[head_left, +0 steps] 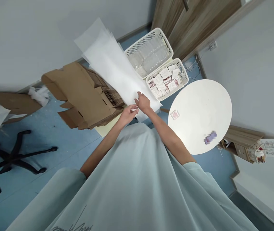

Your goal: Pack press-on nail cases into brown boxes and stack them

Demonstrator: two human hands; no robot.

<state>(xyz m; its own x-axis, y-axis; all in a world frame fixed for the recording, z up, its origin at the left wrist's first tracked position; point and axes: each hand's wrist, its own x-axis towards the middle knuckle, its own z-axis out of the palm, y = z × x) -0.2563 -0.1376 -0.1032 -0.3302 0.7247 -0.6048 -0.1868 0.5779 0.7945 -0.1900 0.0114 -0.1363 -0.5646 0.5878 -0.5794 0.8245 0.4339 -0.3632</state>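
A stack of white, partly see-through sheets (114, 61) lies at a slant in front of me, reaching from the wall to close by my body. My right hand (143, 102) rests over the near part of the stack, index finger stretched out and thumb apart from it. Just left of it, my left hand (128, 115) is at the sheets' near left edge, its fingers loosely extended and the thumb apart. The fingertips of both hands come close together. I see nothing held in either hand.
Left of the sheets are flattened brown cardboard boxes (79, 93). Two white baskets stand at the right: one basket (159, 32) with clear plastic packs, another basket (184, 75) with small printed packets. A round white table (204, 109) is farther right; a chair base (16, 156) is at left.
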